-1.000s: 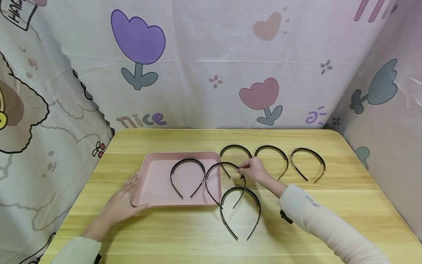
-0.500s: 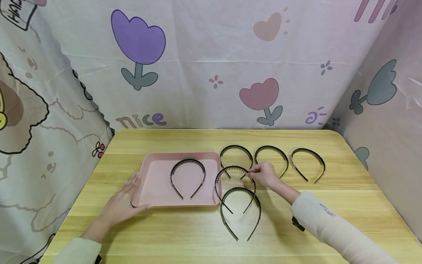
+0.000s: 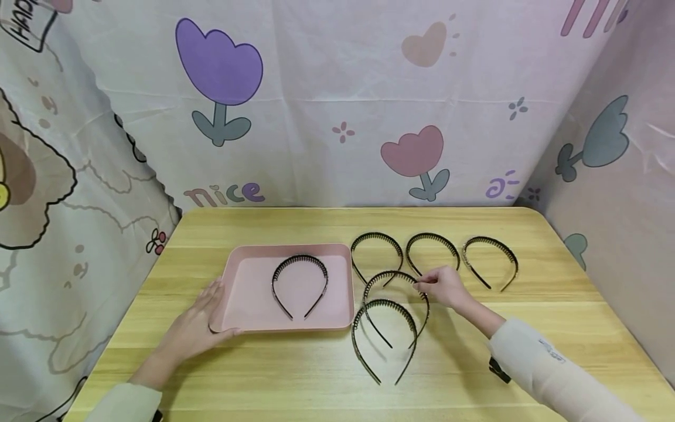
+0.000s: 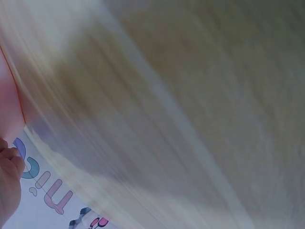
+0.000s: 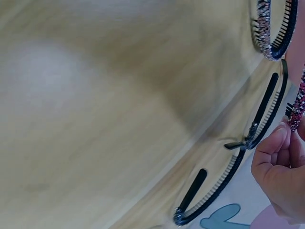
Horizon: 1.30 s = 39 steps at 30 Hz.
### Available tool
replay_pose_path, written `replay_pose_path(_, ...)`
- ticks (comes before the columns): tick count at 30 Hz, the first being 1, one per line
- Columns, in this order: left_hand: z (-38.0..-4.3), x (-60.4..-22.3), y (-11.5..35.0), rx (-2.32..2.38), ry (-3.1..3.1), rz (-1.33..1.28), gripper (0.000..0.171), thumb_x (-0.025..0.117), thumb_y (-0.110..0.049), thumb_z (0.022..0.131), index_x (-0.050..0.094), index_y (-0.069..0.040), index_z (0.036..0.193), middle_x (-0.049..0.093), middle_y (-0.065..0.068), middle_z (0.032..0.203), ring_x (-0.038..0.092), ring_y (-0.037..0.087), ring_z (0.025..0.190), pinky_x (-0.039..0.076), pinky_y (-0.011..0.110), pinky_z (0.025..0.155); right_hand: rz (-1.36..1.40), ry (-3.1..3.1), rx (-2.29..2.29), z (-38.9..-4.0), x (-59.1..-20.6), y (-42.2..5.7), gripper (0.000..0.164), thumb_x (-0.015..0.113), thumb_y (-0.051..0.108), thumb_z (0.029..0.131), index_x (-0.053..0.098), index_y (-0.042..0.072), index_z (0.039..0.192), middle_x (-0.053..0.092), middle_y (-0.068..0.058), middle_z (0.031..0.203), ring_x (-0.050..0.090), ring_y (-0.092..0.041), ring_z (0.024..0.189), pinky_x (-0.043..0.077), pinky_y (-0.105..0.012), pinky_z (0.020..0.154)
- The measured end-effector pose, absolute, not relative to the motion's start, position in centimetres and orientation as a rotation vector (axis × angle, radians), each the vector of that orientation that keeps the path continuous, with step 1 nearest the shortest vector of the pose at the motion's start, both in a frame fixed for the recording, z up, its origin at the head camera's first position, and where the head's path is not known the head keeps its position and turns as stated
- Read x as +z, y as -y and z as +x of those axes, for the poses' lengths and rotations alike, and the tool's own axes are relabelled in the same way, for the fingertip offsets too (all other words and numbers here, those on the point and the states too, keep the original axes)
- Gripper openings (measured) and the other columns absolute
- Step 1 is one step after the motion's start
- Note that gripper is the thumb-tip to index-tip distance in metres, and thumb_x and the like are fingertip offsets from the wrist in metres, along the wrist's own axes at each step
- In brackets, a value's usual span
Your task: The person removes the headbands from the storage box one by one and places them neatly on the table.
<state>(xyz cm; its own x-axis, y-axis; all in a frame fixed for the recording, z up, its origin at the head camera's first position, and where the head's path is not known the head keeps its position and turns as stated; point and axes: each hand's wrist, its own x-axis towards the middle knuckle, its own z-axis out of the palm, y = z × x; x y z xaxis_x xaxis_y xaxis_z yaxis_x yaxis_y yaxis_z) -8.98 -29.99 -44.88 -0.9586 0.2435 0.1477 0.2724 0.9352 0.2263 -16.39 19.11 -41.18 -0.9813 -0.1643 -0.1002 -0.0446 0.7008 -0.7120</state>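
My right hand pinches a thin black toothed headband by the right side of its arch. That headband hangs over the table to the right of the pink tray, and overlaps another headband lying nearer the front. In the right wrist view, glittery stones cover the held band at the fingertips. Inside the tray lies one more headband. My left hand rests at the tray's left end, fingers extended along its side and thumb at the front corner. The left wrist view shows mostly blurred tabletop.
Along the back right of the wooden table lie three headbands in a row: a left one, a middle one and a right one. A patterned curtain stands behind the table and on both sides.
My right hand has moved to the right and slightly nearer, carrying the headband from over the tray's right edge to beside the tray. The left hand and tray stay put.
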Motion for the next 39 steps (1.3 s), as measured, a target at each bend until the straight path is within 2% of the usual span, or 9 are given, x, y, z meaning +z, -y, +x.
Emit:
replay_pose_path(12,-8.9,-44.9,30.1,-0.366,2.958,-0.403,0.103,0.07,-0.056,0.07,0.032,0.009,0.139,0.03,0.026,0.147,0.035,0.045,0.13,0.037,0.057,0.102,-0.167,-2.793,-1.086,-14.8,-41.6,-21.9,0.018,0.068,0.01,0.08,0.071,-0.005,0.089,0.071,-0.018,0.086,0.059,-0.01,0.071,0.048,-0.019,0.057)
replay_pose_path(21,-9.0,-44.9,30.1,-0.379,2.933,-0.413,0.103,0.071,-0.056,0.069,0.033,0.01,0.138,0.03,0.026,0.146,0.036,0.047,0.129,0.037,0.057,0.102,-0.161,-2.794,-1.128,-13.9,-42.2,-23.7,0.014,0.069,0.01,0.08,0.073,-0.003,0.086,0.071,-0.015,0.084,0.055,-0.002,0.064,0.047,-0.017,0.053)
replay_pose_path(28,-9.0,-45.0,29.9,-0.374,2.937,-0.418,0.102,0.07,-0.056,0.069,0.034,0.01,0.138,0.031,0.027,0.146,0.037,0.047,0.129,0.037,0.057,0.102,-0.05,-2.751,-1.139,-12.4,-42.5,-25.1,0.022,0.069,0.014,0.08,0.071,-0.005,0.092,0.071,-0.018,0.088,0.055,-0.005,0.065,0.048,-0.018,0.053)
replay_pose_path(39,-8.8,-45.1,30.0,-0.355,2.929,-0.414,0.104,0.071,-0.056,0.068,0.032,0.009,0.139,0.03,0.025,0.147,0.037,0.046,0.128,0.038,0.057,0.101,-0.022,-2.762,-1.146,-11.4,-43.4,-27.1,0.022,0.069,0.014,0.081,0.071,-0.005,0.093,0.071,-0.017,0.09,0.052,0.002,0.063,0.048,-0.018,0.054)
